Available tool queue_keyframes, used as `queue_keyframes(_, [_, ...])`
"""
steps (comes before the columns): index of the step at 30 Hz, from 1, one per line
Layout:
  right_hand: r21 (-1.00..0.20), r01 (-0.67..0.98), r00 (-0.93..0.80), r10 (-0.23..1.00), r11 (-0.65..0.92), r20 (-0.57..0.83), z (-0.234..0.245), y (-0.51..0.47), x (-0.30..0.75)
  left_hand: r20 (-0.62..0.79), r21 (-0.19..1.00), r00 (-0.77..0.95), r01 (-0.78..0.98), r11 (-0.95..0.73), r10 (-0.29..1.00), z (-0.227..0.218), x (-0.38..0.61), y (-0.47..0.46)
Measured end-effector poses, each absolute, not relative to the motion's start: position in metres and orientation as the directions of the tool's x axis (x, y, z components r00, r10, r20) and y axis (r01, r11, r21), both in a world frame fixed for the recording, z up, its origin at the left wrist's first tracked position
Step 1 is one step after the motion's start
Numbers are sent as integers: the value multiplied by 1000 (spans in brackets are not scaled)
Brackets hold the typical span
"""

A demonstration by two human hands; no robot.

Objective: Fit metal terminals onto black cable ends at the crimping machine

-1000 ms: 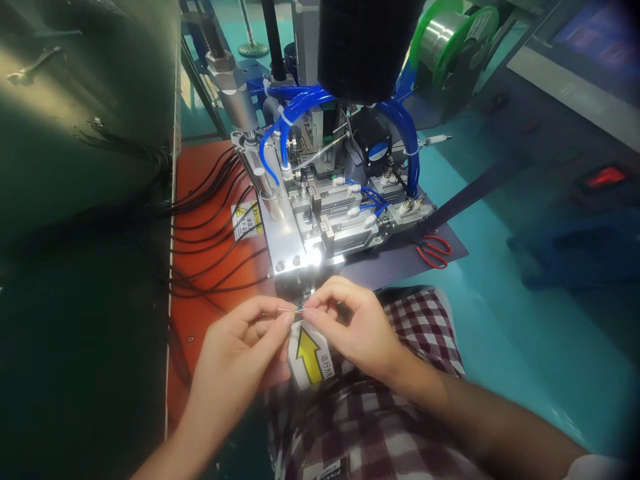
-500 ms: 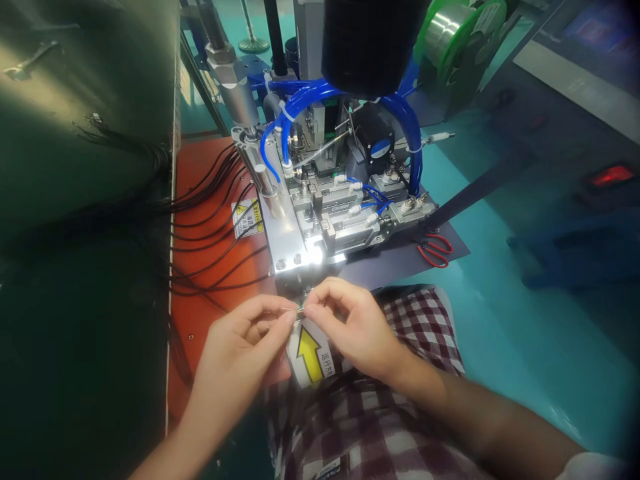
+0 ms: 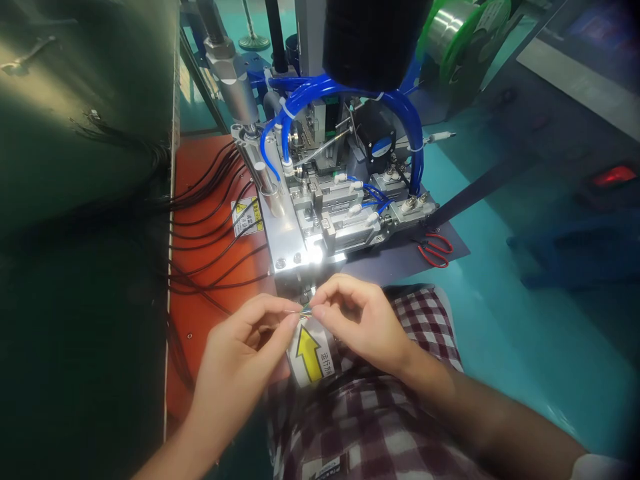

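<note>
Several thin wires, with green and blue showing among them, run between my two hands in front of the machine. My left hand pinches their left part between thumb and forefinger, and a fine end pokes out to the left. Close beside it, my right hand pinches the wires at the right, its fingers curled. Just below the fingertips lies a white label with a yellow arrow. Directly beyond my hands is the bright metal front of the machine. The fingers hide most of the wires.
Blue air hoses arch over the machine. Red-handled pliers lie on the grey plate at right. Black cables cross the orange board at left. A green spool of solder wire hangs at upper right.
Both hands have shifted slightly to the right with the wires. The fingertips have moved a little apart, and more of the wires shows between them.
</note>
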State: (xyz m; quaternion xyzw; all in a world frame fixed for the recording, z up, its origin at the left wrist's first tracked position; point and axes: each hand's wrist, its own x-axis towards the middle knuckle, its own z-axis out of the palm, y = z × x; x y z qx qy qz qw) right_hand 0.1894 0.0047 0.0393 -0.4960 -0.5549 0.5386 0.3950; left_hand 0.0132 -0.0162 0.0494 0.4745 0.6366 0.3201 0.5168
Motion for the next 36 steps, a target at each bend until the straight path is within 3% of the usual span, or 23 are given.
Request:
queue_keyframes(4, [-982, 131, -225, 960, -139, -166, 40, 7, 192, -275, 910, -11, 319, 264, 961, 48, 14, -19])
queue_keyframes(12, [-875, -18, -441, 790, -483, -427, 45, 17, 200, -148, 930, 57, 349, 119, 987, 49, 13, -17])
queue_keyframes(28, [-829, -39, -687, 617, -559, -384, 46, 26, 206, -162, 941, 61, 312, 136, 985, 59, 12, -16])
queue_keyframes(36, [-817, 58, -696, 563, -574, -445, 51, 33, 206, 26, 935, 294, 330, -127, 955, 54, 1, -7])
